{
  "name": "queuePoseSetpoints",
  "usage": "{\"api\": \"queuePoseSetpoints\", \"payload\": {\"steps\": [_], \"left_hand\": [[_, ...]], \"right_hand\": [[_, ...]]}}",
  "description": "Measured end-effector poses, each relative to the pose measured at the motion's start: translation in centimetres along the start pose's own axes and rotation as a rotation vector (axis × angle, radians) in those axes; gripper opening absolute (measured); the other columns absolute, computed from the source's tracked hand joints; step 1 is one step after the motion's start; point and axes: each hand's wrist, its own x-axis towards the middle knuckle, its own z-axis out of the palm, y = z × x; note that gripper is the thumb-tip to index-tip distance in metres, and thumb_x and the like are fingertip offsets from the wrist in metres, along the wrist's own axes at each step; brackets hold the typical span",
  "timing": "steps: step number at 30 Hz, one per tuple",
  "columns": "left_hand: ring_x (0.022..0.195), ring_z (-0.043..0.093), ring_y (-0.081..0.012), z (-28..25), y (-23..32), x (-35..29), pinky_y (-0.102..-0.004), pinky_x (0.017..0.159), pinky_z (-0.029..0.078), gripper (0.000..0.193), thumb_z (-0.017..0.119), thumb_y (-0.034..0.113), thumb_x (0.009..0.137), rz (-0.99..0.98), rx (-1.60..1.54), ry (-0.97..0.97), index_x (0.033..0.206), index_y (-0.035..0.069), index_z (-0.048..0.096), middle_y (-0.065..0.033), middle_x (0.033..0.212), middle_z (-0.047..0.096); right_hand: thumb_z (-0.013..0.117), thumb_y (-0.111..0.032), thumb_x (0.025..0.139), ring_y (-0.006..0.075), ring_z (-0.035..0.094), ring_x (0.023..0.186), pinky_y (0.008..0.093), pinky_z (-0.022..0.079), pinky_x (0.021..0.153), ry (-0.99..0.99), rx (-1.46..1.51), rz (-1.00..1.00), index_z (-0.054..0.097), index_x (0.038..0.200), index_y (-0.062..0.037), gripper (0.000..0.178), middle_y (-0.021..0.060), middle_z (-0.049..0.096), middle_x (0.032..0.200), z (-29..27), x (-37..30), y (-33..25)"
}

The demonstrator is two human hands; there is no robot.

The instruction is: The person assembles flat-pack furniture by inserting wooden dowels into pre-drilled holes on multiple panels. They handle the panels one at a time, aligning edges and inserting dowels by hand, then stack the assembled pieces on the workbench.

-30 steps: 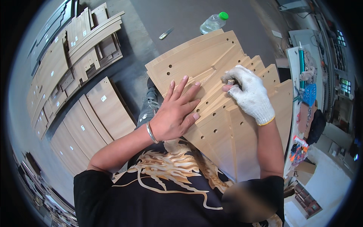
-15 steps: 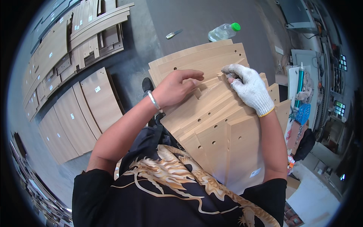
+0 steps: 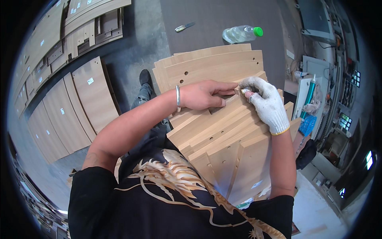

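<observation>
A stack of light wood-grain panels [image 3: 215,59] with drilled holes lies in front of me, its boards fanned over one another. My bare left hand [image 3: 205,95], a silver bangle at its wrist, rests over the stack. Its fingers stretch to the right, apart, and the fingertips reach the end of a narrow wooden strip [image 3: 238,95]. Just beyond them is my right hand [image 3: 264,103] in a white knitted glove. Its thumb and fingers are curled together in a pinch at that end. What lies between them is too small to make out.
Behind the stack, a clear bottle with a green cap [image 3: 242,34] and a small knife [image 3: 184,27] lie on a dark board [image 3: 215,16]. More wood panels [image 3: 65,113] cover the floor at left. A green sealant tube [image 3: 308,95] stands on a cluttered surface at right.
My left hand has moved right, its fingertips now close to the right glove. My view has shifted a little, and a dark shoe shows more fully at left of the stack.
</observation>
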Motion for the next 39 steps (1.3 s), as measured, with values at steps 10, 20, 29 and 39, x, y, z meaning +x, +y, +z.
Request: {"api": "queuePoseSetpoints", "payload": {"steps": [10,20,29,39], "left_hand": [[0.147,0.046,-0.0256,0.2,-0.4,0.1,-0.0353,0.120,0.038,0.085,0.074,0.016,0.095,0.086,0.154,0.009,0.163,0.003,0.027,-0.0223,0.155,0.052],[0.144,0.050,-0.0234,0.4,-1.5,0.6,-0.0340,0.121,0.037,0.084,0.074,0.013,0.092,0.125,0.121,0.021,0.162,-0.001,0.029,-0.0203,0.153,0.055],[0.142,0.052,-0.0237,0.3,-1.0,0.4,-0.0342,0.120,0.037,0.084,0.074,0.013,0.092,0.121,0.142,0.018,0.162,0.000,0.030,-0.0201,0.152,0.056],[0.137,0.056,-0.0239,0.3,-0.1,0.2,-0.0345,0.117,0.041,0.083,0.074,0.013,0.092,0.095,0.169,0.018,0.162,0.003,0.031,-0.0184,0.151,0.058]], "right_hand": [[0.068,-0.004,0.092,0.0241,0.072,0.088,0.0344,0.056,0.082,0.000,-0.190,-0.052,0.071,0.109,-0.0010,0.018,0.0138,0.074,0.097,0.6,0.1,0.1],[0.068,-0.003,0.092,0.0273,0.072,0.091,0.0359,0.056,0.083,0.001,-0.188,-0.069,0.071,0.108,-0.0003,0.017,0.0152,0.075,0.100,0.8,0.2,0.1],[0.069,0.000,0.090,0.0297,0.072,0.091,0.0370,0.056,0.081,0.006,-0.248,-0.084,0.071,0.106,-0.0005,0.016,0.0154,0.074,0.098,1.0,0.3,-0.5],[0.068,0.000,0.089,0.0328,0.072,0.086,0.0392,0.056,0.078,0.073,-0.300,-0.140,0.072,0.104,-0.0025,0.016,0.0160,0.074,0.094,1.5,0.3,-0.5]]}}
